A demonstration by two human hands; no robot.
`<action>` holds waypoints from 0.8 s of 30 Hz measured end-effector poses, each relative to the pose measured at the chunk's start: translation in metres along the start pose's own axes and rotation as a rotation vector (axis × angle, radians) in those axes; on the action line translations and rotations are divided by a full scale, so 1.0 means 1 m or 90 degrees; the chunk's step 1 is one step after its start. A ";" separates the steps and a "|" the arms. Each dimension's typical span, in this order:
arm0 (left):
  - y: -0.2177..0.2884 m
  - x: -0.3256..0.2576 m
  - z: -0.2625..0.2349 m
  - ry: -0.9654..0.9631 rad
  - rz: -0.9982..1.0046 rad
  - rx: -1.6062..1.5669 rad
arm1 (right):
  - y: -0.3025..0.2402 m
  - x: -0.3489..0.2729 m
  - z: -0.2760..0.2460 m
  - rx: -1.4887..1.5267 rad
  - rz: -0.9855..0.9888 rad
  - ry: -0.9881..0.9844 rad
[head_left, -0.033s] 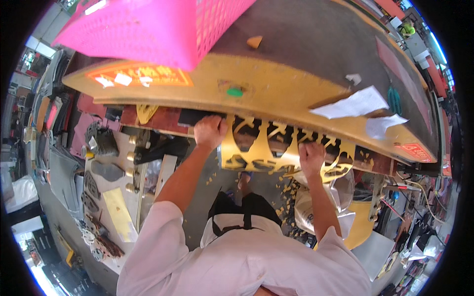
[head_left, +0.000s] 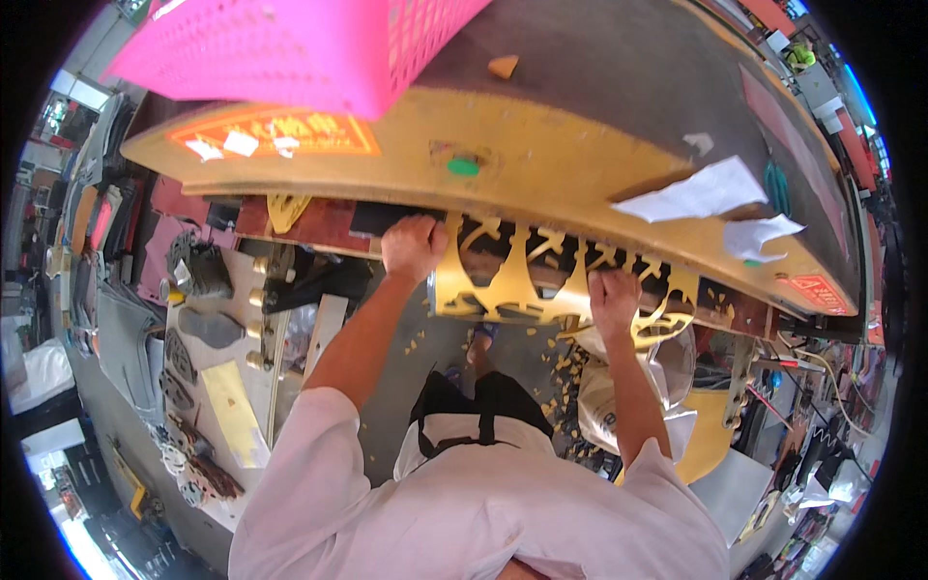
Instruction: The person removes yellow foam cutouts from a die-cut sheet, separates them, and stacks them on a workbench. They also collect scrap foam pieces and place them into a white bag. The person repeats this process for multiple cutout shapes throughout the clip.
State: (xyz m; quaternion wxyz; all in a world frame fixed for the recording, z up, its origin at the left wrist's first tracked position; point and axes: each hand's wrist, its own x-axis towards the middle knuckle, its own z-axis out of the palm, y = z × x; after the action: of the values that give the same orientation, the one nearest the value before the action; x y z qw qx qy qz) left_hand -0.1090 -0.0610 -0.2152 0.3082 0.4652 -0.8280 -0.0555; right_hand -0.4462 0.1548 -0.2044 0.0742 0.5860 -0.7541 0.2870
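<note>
A yellow sheet (head_left: 510,290) with rows of cut-out openings lies half under the machine's yellow beam, and its near part sticks out over the table edge. My left hand (head_left: 414,247) is closed at the sheet's left edge, its fingertips hidden. Farther right, my right hand (head_left: 614,300) is closed on the near edge of the sheet. A dark pad (head_left: 372,219) lies on the red table (head_left: 333,224) beside my left hand. Another yellow cut piece (head_left: 285,211) rests farther left.
The wide yellow beam (head_left: 551,145) spans above my hands, carrying a pink basket (head_left: 338,58), white papers (head_left: 701,191) and a green button (head_left: 463,167). Metal cutting dies (head_left: 211,327) lie on a board at left. Yellow scraps (head_left: 556,396) litter the floor beside a pale sack (head_left: 604,401).
The near edge of the yellow sheet sits slightly higher, and my right hand has risen a little with it. Both hands keep their hold. The whole view has shifted slightly.
</note>
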 end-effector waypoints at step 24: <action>0.083 -0.159 -0.065 -0.048 -0.225 -0.549 | -0.231 -0.032 0.026 0.029 0.002 -0.182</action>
State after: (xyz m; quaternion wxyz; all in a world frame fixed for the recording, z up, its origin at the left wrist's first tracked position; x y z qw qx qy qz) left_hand -0.0738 0.1262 -0.2040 0.4291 0.4260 -0.6481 -0.4631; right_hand -0.2163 0.1334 -0.1604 -0.0479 0.6210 -0.7513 0.2180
